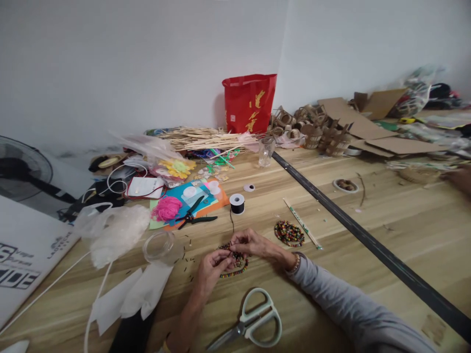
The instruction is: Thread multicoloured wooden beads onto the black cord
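Two-handed fingertip pinch, with left hand (216, 264) and right hand (246, 243) close together above the beaded strand (239, 271), at 6 o'clock on the bench (331, 255); cannot tell exact item gripped. Avoid tugging the black cord (231, 220) at 12 o'clock: could topple the spool (237, 205). Avoid brushing right sleeve (338, 294) against second bead coil (289, 234) at 3 o'clock: could disarrange beads.

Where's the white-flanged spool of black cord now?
In the head view, the spool stands near centre, beyond the right hand and right of the black-handled pliers.
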`<action>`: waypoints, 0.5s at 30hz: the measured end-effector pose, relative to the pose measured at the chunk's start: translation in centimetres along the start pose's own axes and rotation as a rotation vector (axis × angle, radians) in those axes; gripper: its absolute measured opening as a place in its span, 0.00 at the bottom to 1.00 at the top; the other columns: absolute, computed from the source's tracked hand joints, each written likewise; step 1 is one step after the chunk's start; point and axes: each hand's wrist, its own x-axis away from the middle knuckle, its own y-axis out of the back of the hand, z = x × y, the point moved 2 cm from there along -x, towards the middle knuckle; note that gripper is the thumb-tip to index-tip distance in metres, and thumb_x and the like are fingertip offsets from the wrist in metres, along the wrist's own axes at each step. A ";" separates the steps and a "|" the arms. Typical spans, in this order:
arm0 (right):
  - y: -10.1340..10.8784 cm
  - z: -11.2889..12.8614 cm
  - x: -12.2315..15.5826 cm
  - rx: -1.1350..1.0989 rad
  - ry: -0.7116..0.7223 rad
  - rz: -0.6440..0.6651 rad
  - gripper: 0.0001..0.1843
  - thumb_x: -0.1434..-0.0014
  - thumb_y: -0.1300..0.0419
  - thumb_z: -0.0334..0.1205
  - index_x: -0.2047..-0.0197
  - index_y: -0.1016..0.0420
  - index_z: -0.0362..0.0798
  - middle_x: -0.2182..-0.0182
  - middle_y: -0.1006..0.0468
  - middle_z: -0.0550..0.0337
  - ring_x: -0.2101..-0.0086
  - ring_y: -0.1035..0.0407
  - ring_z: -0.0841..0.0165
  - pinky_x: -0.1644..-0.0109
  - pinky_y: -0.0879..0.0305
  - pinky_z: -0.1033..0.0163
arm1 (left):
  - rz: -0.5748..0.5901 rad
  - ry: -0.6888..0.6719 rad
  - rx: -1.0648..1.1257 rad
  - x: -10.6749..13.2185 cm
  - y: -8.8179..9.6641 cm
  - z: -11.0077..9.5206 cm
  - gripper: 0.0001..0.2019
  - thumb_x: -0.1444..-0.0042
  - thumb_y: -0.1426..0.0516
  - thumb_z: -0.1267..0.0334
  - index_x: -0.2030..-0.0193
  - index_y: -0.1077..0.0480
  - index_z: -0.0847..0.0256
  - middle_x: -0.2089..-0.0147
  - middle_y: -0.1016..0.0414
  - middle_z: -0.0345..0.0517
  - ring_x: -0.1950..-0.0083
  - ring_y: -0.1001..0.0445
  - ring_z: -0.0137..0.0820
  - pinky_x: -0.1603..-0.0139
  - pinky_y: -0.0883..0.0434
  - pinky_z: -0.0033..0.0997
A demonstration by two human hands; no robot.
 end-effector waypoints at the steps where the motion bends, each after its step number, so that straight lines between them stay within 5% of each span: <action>1: 0.0 0.0 0.0 0.006 0.010 0.001 0.24 0.46 0.40 0.58 0.69 0.28 0.41 0.80 0.34 0.66 0.80 0.42 0.77 0.77 0.44 0.73 | -0.006 -0.013 -0.021 0.0 0.0 -0.1 0.17 0.65 0.32 0.58 0.69 0.25 0.66 0.73 0.19 0.48 0.73 0.23 0.34 0.68 0.26 0.33; 15: 0.6 0.2 0.0 -0.012 0.034 0.044 0.19 0.44 0.40 0.52 0.67 0.29 0.42 0.80 0.32 0.66 0.81 0.39 0.77 0.79 0.40 0.74 | -0.009 -0.124 -0.164 0.3 -0.3 -0.1 0.14 0.58 0.35 0.55 0.69 0.24 0.64 0.74 0.20 0.46 0.73 0.23 0.35 0.68 0.25 0.32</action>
